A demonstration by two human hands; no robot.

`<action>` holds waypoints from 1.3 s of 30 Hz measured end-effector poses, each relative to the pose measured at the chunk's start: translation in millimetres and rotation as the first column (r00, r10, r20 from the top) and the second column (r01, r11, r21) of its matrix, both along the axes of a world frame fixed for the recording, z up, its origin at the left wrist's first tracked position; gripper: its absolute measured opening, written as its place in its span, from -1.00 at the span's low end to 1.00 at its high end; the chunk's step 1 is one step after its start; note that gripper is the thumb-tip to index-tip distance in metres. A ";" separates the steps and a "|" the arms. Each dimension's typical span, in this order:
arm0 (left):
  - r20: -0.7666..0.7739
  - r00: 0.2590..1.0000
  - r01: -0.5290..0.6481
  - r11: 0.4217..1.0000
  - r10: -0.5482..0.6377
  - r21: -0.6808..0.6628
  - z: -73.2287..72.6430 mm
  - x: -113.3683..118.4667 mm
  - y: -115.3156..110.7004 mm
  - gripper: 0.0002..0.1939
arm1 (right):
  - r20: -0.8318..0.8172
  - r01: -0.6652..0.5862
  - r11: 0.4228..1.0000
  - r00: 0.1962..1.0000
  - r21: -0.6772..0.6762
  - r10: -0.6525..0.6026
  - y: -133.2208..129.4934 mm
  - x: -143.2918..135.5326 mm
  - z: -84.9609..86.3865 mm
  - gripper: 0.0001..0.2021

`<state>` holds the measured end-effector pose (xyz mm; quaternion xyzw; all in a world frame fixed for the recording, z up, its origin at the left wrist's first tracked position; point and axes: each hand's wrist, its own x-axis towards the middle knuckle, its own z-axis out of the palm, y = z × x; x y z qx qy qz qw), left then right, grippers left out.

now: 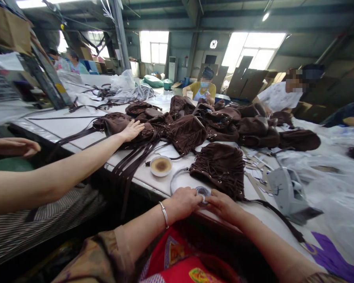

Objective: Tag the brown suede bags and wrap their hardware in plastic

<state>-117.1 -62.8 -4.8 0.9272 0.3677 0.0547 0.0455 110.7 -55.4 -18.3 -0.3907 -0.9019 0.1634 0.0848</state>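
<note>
At the table's near edge, my left hand, with a silver bangle on its wrist, has its fingers closed on a coiled grey strap. My right hand grips the coil's other side, the two hands almost meeting. From near my left hand, a length of the grey strap curves up towards a dark brown fringed bag, which lies just beyond my hands. A dark strap trails from that bag to the right, ending in a metal ring.
A co-worker's hand rests on piled brown bags at left. A bowl of tan paste stands nearby. To the right are a grey tape dispenser, cardboard scraps, purple cloth and clear plastic. People sit opposite.
</note>
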 end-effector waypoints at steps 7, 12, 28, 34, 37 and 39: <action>-0.015 0.999 0.031 0.999 -0.031 0.043 -1.4 -7.0 14.8 -0.85 | 0.066 -0.092 0.995 0.993 -0.040 0.095 17.5 5.9 19.8 -0.77; 0.064 0.990 -0.125 0.992 0.124 0.022 -15.1 21.7 -3.2 -0.83 | 0.219 0.199 0.978 0.953 0.065 -0.208 -2.8 -11.4 4.3 -0.76; 0.107 0.991 -0.082 0.996 0.077 0.046 -16.9 19.0 3.4 -0.86 | 0.202 0.100 0.995 0.974 0.000 -0.098 -5.1 -3.5 15.1 -0.65; 0.052 0.997 0.049 0.997 -0.052 0.055 -3.4 5.0 12.9 -0.84 | 0.089 0.119 0.993 0.989 -0.013 -0.117 -6.0 -11.0 2.6 -0.74; -0.004 0.987 0.161 0.983 -0.161 0.083 6.6 -9.0 27.1 -0.85 | 0.013 -0.060 0.995 0.998 -0.074 0.061 2.6 3.3 10.9 -0.74; -0.008 0.987 0.158 0.985 -0.158 0.071 4.7 -8.5 28.1 -0.86 | 0.007 -0.099 0.989 0.995 -0.111 0.100 5.4 11.1 17.3 -0.69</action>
